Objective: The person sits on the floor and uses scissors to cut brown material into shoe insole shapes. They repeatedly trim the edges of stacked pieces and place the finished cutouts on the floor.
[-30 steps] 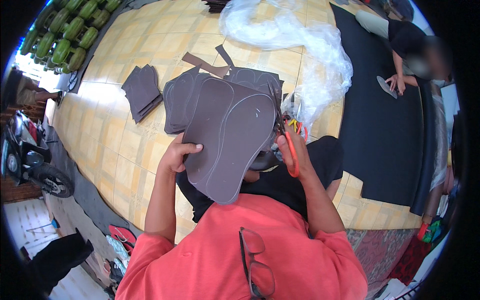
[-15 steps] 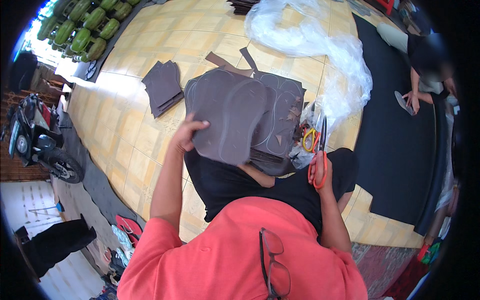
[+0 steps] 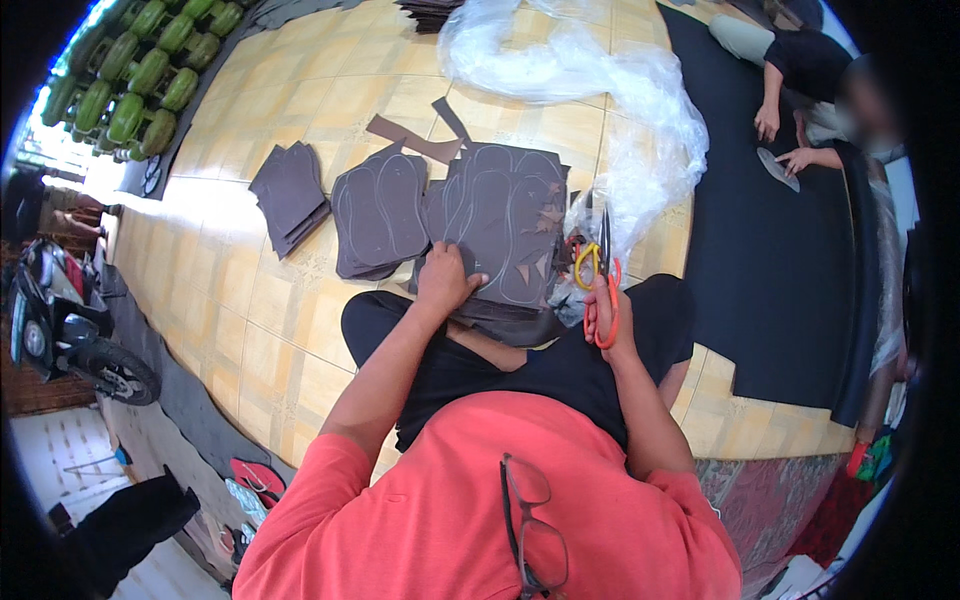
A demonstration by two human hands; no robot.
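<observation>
My left hand (image 3: 450, 278) lies on the near left edge of a pile of dark brown sheets (image 3: 510, 225), thumb apart from the fingers. The sheets carry pale sole-shaped outlines, and small brown scraps (image 3: 526, 272) lie on top. In my right hand (image 3: 603, 312) is a pair of scissors (image 3: 614, 280) with orange handles, blades pointing away from me. Beside it, a second pair of scissors with yellow handles (image 3: 587, 265) rests by the pile. Left of the pile is a stack of outlined brown pieces (image 3: 380, 215); farther left is another stack of cut pieces (image 3: 292, 195).
Crumpled clear plastic (image 3: 640, 110) stretches across the tiled floor (image 3: 290, 310). Brown strips (image 3: 412, 138) lie beyond the pile. To the right, another person's hand (image 3: 797, 160) holds a flat grey piece over a black sheet (image 3: 775, 280). A motorbike (image 3: 85, 345) and green gas cylinders (image 3: 125, 115) stand left.
The outlined sheet my left hand held up now lies out of my grip, and a stack shows left of the pile. My left hand has moved right onto the pile.
</observation>
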